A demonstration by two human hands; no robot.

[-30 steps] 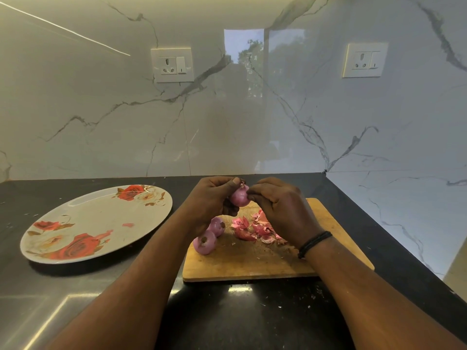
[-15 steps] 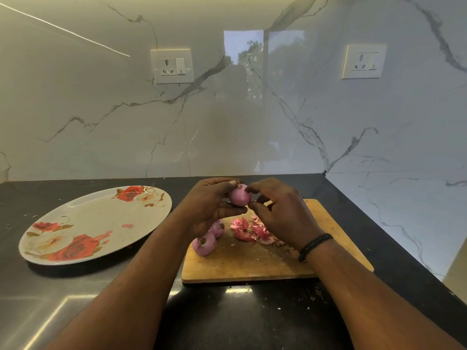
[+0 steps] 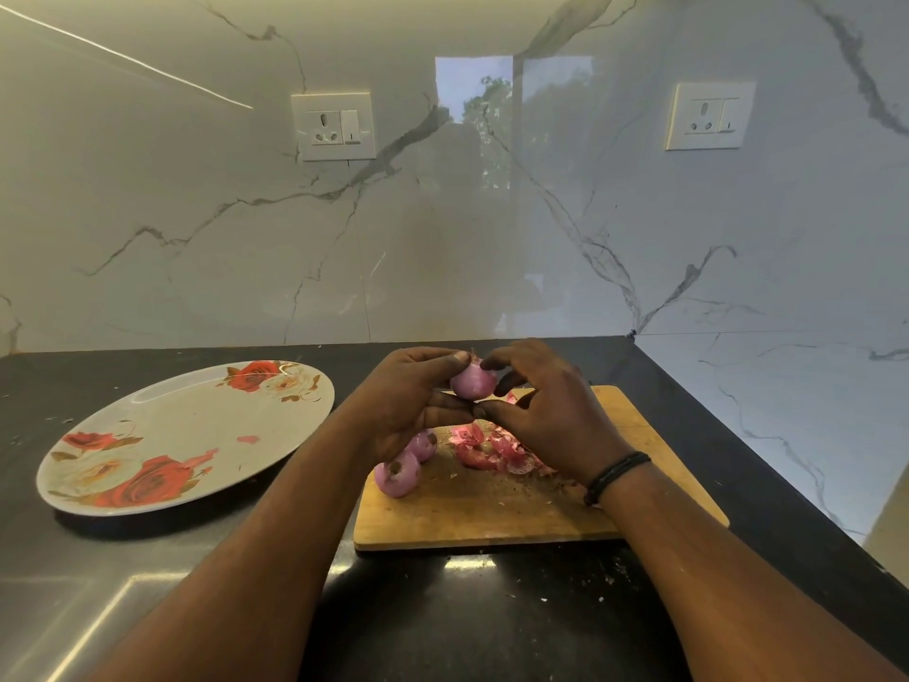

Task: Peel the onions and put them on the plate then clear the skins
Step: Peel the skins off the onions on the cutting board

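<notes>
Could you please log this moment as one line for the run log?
step: peeling | left hand: holds onion | right hand: pinches same onion | board: two onions, skins | plate: no onions

Right-hand fingers spread over the onion

A second ago the right hand [image 3: 546, 415] was curled tight against the onion [image 3: 473, 381], knuckles up; now its fingers are opened out, touching the top and underside, while the left hand [image 3: 418, 401] grips it slightly higher above the cutting board [image 3: 492, 514].
</notes>
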